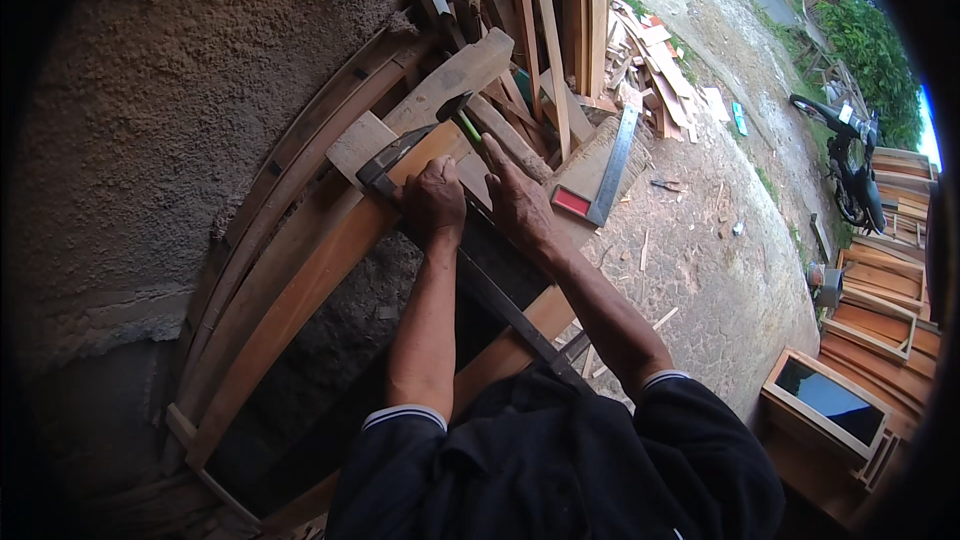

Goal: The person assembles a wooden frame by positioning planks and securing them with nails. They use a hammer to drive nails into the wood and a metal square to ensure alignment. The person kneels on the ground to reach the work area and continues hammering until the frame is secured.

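My right hand grips a hammer by its green handle, one finger lying along it. The dark hammer head is over the end of a wooden frame. Close by on the left, my left hand is closed and rests on the frame's corner; whatever its fingers hold is hidden. Beside it sits the jaw of a dark metal bar clamp, whose long bar runs across the frame toward my body. A try square with a metal blade and red-faced stock lies on a board to the right.
A rough wall stands close on the left, with long boards leaning along it. Upright planks and a heap of offcuts are beyond. Pliers lie on the ground; a motorcycle and wooden frames stand right.
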Tool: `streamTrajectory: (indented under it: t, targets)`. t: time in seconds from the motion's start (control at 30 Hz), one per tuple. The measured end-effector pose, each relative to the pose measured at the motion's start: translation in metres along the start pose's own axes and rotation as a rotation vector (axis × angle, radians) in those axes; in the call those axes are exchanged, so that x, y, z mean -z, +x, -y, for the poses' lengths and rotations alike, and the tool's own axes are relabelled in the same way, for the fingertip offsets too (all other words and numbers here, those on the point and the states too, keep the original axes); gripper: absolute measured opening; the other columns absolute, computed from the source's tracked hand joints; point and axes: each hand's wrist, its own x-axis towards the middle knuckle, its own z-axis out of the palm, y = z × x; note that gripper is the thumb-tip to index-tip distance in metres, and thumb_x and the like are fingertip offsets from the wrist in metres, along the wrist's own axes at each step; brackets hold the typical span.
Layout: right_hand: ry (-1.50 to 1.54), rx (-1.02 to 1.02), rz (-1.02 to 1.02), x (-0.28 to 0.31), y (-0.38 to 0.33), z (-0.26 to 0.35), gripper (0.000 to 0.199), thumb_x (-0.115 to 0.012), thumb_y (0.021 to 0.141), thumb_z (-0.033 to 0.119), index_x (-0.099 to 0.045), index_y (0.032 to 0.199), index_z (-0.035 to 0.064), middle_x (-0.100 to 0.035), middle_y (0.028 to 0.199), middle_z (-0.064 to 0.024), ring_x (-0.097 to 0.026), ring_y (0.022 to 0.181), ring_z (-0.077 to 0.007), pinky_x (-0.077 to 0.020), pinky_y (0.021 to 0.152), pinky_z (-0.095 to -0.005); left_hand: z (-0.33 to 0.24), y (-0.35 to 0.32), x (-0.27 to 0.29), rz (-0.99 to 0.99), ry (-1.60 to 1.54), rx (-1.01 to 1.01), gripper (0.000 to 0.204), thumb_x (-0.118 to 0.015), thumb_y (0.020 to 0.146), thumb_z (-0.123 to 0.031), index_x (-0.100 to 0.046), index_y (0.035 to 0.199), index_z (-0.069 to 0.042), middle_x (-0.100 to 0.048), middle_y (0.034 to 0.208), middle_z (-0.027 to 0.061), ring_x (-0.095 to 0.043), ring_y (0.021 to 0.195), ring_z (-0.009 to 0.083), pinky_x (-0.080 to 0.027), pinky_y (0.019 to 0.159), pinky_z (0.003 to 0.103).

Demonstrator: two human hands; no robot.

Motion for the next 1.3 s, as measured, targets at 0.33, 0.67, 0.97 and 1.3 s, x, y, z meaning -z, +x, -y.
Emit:
streamTrajectory:
  t: [0.33, 0.67, 0.97, 1.3]
  targets:
    - [-0.127, -0.031, 0.251, 0.021, -0.04, -0.001, 0.068, -0.052, 0.099, 0.008, -0.028, 0.163, 0.0143, -0.062, 0.089, -0.0236, -0.065, 0.081, -0.0426, -0.0497, 0.073, -0.0517, -0.001, 0.001, 0.002, 0.057, 0.018, 0.025, 0.025, -0.055, 0.099, -0.034, -0.077, 0.099, -0.023, -0.075, 0.09, 0.004, -0.068, 0.091, 0.0284, -0.041, 0.091, 0.048]
    - [-0.187, -0.017, 0.263, 0.029, -0.036, 0.011, 0.072, -0.053, 0.096, 0.007, -0.028, 0.163, 0.0165, -0.061, 0.088, -0.0244, -0.065, 0.08, -0.0424, -0.0496, 0.071, -0.0519, 0.0, 0.0, 0.001, 0.006, 0.0, -0.01, 0.023, -0.057, 0.097, -0.033, -0.078, 0.097, -0.024, -0.075, 0.089, 0.0025, -0.068, 0.091, 0.0289, -0.042, 0.088, 0.048]
    - [-0.193, -0.01, 0.236, 0.03, -0.035, 0.009, 0.067, -0.052, 0.098, 0.008, -0.031, 0.162, 0.018, -0.06, 0.085, -0.0234, -0.064, 0.075, -0.0417, -0.0498, 0.067, -0.0518, 0.007, 0.003, -0.005, -0.019, -0.033, -0.033, 0.024, -0.056, 0.098, -0.029, -0.076, 0.103, -0.018, -0.075, 0.092, 0.0076, -0.069, 0.087, 0.0322, -0.043, 0.085, 0.05]
    - [-0.24, 0.078, 0.203, 0.036, -0.035, 0.015, 0.067, -0.05, 0.099, 0.008, -0.029, 0.162, 0.0187, -0.059, 0.084, -0.022, -0.064, 0.074, -0.041, -0.0499, 0.067, -0.0515, 0.052, 0.05, 0.012, 0.011, 0.327, -0.251, 0.013, -0.058, 0.094, -0.02, -0.069, 0.09, -0.015, -0.072, 0.078, 0.0073, -0.071, 0.083, 0.0316, -0.046, 0.08, 0.049]
